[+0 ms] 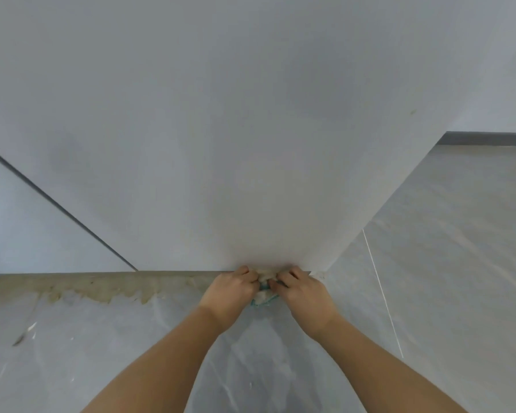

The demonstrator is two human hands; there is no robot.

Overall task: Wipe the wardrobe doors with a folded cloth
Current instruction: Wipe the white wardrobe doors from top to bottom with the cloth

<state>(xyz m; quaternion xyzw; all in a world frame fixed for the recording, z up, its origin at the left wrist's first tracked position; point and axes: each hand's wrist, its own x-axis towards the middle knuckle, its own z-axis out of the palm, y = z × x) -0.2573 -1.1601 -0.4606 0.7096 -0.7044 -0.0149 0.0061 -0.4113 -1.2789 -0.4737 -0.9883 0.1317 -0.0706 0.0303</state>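
Observation:
A pale grey wardrobe door [221, 144] fills most of the view, its bottom edge near the floor. A small folded cloth [264, 290], beige with a teal edge, is bunched at the foot of that door. My left hand [231, 290] and my right hand [303, 290] both grip the cloth from either side, fingers curled tight, knuckles close to the door's lower edge. Most of the cloth is hidden between the two hands.
A neighbouring door panel [27, 228] lies to the left past a dark gap. A stained plinth strip [102, 281] runs along the base. Glossy grey floor tiles [429, 263] spread below and to the right, with a dark skirting board [489, 138] at the far wall.

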